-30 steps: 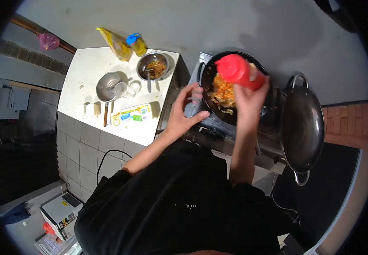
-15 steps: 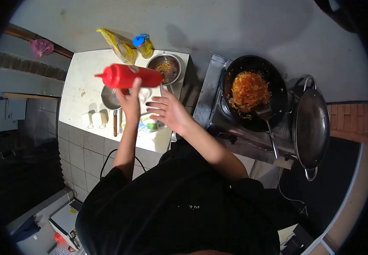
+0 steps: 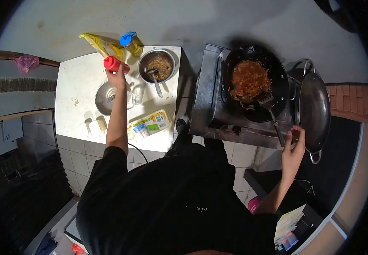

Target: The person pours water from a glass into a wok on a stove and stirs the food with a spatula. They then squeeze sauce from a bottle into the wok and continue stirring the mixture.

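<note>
My left hand [image 3: 117, 79] holds a red squeeze bottle [image 3: 116, 64] over the back of the white table [image 3: 75, 85], beside a yellow bag [image 3: 99, 45]. At the end of the spatula's [image 3: 277, 127] handle is my right hand [image 3: 294, 142], its thumb and fingers curved with a gap between them. The spatula's blade rests in a black wok [image 3: 279, 80] of reddish chopped food [image 3: 250, 80] on the metal stove [image 3: 207, 91].
A metal bowl [image 3: 142, 68] with food and a spoon, a blue-capped bottle [image 3: 131, 44], a saucepan [image 3: 100, 98], white containers [image 3: 95, 127] and a seasoning box [image 3: 156, 122] are on the table. An empty wok [image 3: 314, 110] stands right of the stove.
My left hand has carried the red bottle toward the table's back. My right hand has moved from beside the bottle across to the spatula handle. The camera view has shifted slightly.
</note>
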`<state>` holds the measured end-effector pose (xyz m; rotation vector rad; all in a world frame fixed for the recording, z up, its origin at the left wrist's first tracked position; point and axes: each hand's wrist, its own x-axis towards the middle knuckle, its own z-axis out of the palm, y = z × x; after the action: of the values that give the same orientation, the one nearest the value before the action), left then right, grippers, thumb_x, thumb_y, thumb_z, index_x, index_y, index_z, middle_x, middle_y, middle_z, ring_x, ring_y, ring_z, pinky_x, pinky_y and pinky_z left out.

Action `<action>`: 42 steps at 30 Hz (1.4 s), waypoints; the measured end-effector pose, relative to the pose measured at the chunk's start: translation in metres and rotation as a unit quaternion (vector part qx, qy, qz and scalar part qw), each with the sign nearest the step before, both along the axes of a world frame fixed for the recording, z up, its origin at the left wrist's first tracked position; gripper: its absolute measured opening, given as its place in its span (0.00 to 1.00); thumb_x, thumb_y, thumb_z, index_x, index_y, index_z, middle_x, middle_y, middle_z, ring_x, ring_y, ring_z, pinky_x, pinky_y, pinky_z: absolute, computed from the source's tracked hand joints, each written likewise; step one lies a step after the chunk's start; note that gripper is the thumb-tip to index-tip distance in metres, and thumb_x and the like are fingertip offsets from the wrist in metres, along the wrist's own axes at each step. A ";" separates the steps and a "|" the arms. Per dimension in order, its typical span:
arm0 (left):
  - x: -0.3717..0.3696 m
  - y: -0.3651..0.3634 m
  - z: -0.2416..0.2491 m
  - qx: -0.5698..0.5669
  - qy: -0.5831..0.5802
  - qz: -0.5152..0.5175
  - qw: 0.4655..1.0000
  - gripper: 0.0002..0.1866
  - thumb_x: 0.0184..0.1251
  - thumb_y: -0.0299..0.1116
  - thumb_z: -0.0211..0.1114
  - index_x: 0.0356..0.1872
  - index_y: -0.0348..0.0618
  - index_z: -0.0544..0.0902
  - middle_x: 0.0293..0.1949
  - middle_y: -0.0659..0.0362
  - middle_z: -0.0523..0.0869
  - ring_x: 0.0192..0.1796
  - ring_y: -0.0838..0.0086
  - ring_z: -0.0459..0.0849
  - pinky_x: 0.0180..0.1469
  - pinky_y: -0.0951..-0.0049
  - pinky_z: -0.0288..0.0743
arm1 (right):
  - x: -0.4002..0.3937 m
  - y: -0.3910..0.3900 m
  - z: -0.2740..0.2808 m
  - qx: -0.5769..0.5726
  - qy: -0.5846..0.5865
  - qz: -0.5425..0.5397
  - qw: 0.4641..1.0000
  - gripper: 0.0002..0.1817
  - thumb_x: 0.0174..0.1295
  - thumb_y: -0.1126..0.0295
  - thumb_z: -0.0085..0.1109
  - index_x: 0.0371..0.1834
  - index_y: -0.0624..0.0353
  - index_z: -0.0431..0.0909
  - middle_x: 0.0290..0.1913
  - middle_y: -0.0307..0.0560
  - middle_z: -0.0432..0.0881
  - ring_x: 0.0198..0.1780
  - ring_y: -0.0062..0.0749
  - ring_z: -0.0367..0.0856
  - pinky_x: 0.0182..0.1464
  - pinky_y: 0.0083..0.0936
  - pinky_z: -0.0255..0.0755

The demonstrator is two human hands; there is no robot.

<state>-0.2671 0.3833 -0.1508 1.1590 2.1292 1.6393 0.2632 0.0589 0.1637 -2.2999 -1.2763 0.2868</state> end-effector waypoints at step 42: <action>0.283 -0.136 0.153 -0.132 -0.036 -0.382 0.914 0.18 0.74 0.44 0.60 0.49 0.38 0.83 0.38 0.55 0.86 0.38 0.74 0.83 0.43 0.74 0.75 | 0.179 0.145 0.003 -0.184 -0.244 0.325 0.895 0.13 0.64 0.70 0.53 0.44 0.68 0.78 0.41 0.68 0.81 0.46 0.62 0.80 0.51 0.50 0.72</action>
<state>0.0157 0.2476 0.0019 1.5305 1.4761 0.9838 0.4425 0.2040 0.1669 -2.2366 -2.4328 0.1816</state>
